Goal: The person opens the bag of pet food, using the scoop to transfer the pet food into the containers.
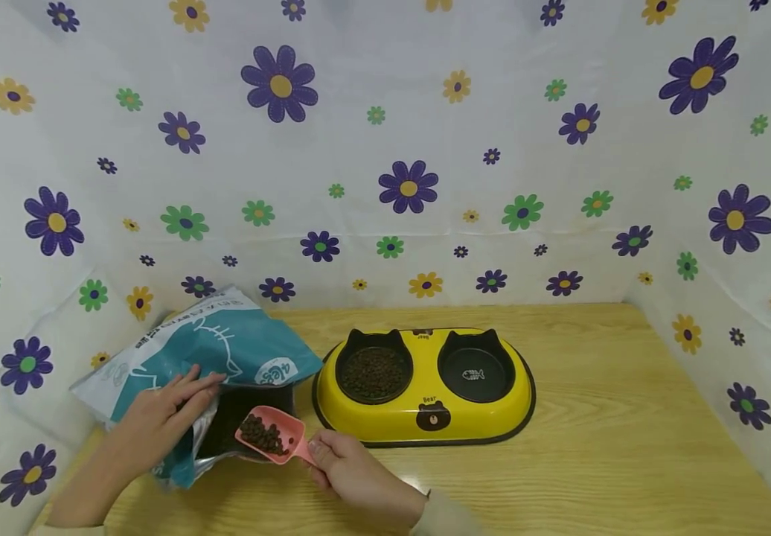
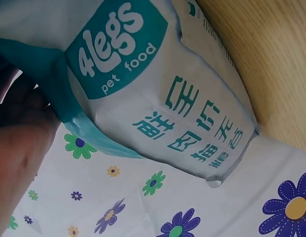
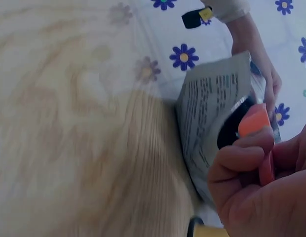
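A teal and white pet food bag (image 1: 208, 346) lies tilted at the left, its dark mouth facing right. My left hand (image 1: 158, 420) holds the bag's edge beside that mouth; in the left wrist view the bag's printed side (image 2: 182, 113) hides part of the fingers. My right hand (image 1: 359, 469) grips the handle of a pink scoop (image 1: 295, 428). Brown kibble (image 1: 261, 434) fills part of the scoop, which is at the bag's mouth. In the right wrist view, curled fingers (image 3: 242, 163) wrap the scoop's handle.
A yellow double pet feeder (image 1: 385, 420) stands right of the bag on the wooden table (image 1: 600, 447). Its left black bowl (image 1: 375, 336) contains kibble; its right bowl (image 1: 475, 365) shows a fish-bone print. A flowered cloth (image 1: 352, 134) surrounds the table's back and sides.
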The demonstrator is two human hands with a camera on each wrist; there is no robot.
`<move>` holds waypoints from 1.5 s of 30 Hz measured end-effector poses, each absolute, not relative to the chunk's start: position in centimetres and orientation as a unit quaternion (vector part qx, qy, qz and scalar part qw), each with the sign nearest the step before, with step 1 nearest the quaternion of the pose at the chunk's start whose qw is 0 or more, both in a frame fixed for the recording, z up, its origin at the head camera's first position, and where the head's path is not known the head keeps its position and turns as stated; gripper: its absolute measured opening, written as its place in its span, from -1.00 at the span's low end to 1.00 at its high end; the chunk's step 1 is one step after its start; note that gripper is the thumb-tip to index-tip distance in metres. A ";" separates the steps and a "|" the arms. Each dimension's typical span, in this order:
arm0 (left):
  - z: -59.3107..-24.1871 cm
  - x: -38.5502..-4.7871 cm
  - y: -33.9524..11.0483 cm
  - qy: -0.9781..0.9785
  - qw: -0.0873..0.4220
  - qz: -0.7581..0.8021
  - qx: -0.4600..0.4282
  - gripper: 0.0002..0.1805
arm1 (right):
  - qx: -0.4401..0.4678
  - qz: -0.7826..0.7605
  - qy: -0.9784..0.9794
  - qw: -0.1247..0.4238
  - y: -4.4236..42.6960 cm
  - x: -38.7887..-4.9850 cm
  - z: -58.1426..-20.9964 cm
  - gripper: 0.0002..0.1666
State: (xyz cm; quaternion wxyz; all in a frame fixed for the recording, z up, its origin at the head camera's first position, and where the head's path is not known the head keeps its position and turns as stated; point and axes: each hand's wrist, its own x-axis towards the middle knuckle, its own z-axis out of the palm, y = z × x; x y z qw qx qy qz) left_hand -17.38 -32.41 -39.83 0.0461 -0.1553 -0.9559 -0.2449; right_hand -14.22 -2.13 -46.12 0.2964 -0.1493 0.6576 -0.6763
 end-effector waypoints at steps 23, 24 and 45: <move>-39.6 -17.4 -32.5 -0.958 0.043 -0.240 -0.151 -0.57 | -0.115 -0.710 0.658 0.222 7.0 -18.0 -45.2 -0.59; -39.6 -17.5 -32.4 -0.958 0.042 -0.239 -0.151 -0.57 | -0.108 -0.710 0.664 0.209 7.3 -18.2 -45.2 -0.59; -40.2 -17.3 -32.1 -0.962 0.024 -0.232 -0.143 -0.54 | -0.072 -0.506 0.859 -0.027 9.7 -19.5 -45.9 -0.82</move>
